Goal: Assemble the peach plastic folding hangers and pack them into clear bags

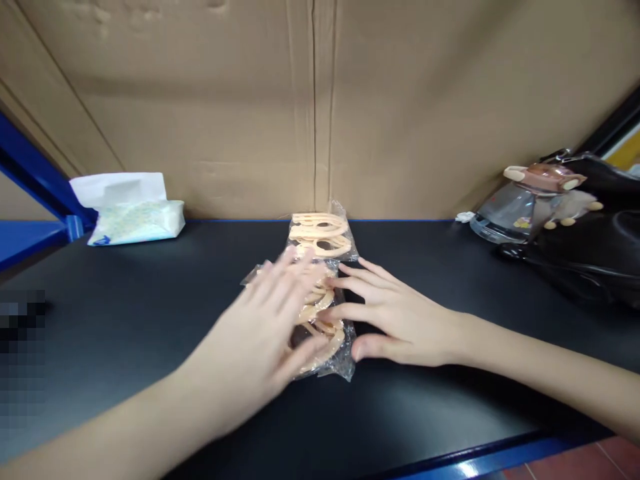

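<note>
On my feed both hands are at the middle of the black tabletop [145, 293], working over clear plastic packaging. Left hand [265, 320]: grip wide, fingers extended, palm down, covering the left part of the front bag [334, 343]. It's motion-blurred, so I can't tell if it presses the plastic or hovers just above. Right hand [395, 310]: grip wide too, fingers spread, fingertips over the front bag's right edge, thumb low beside it. I see neither hand closed around anything.

Front bag lies flat, beige curved pieces inside, plastic crinkled and glossy. Rear bag [323, 235] sits directly behind it, near the cardboard [200, 100] backing, beige looped pieces in clear view, just past the fingertips.

Rest of my view: tissue pack [137, 223] far left, one sheet pulled up, near the blue frame [35, 177]. Far right, clear bottle [503, 207] with a brownish-pink lid and a plush charm [573, 205], black bag [605, 250] next to it. Small white crumpled scrap [465, 217] lies just left of the bottle. Reddish floor [575, 463] shows bottom right.
</note>
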The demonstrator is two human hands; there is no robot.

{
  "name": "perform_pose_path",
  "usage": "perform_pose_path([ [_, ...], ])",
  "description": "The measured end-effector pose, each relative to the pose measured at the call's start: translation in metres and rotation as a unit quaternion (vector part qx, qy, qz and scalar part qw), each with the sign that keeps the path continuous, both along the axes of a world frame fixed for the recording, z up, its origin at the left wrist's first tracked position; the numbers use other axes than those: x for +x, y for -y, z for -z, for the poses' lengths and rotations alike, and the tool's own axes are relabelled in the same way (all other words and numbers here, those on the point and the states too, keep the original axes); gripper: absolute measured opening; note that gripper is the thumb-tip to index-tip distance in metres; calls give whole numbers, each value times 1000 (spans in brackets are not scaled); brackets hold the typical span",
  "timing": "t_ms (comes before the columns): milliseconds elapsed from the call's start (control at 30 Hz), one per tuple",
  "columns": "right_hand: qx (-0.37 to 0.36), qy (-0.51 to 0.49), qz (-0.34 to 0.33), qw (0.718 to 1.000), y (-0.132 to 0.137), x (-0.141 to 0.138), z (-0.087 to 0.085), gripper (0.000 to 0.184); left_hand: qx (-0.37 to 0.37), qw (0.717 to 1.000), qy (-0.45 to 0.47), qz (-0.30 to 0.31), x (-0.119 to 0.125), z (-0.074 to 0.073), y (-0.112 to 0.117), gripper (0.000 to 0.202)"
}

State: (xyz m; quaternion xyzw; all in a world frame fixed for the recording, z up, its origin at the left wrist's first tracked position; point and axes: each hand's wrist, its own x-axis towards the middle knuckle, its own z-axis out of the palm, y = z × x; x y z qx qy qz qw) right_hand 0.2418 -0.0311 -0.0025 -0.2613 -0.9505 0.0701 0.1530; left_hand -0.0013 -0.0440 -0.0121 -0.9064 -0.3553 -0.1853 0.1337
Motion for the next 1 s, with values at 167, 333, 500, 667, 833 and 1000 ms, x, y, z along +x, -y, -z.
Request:
perform_pose_path([
  [167,-60,-177,232,955,-57,5,-11,62,19,994,-80,78,4,10,17,48],
  [333,-149,-139,375,904,-144,6,-5,38,40,994,-84,65,-2,7,21,43],
  [500,-278,-125,407,861,-184,-9,1,46,67,996,-54,-2,-4,14,30,45],
  [667,-403,-148,385,817,-179,-31,-11,36,56,996,-76,10,-7,24,30,43],
  [833,-468,-172,358,789,-174,-56,-14,35,6,999,-42,9,-12,32,29,48],
  [1000,-470,-188,356,786,-177,-75,-13,23,-6,998,-59,15,-15,27,30,49],
])
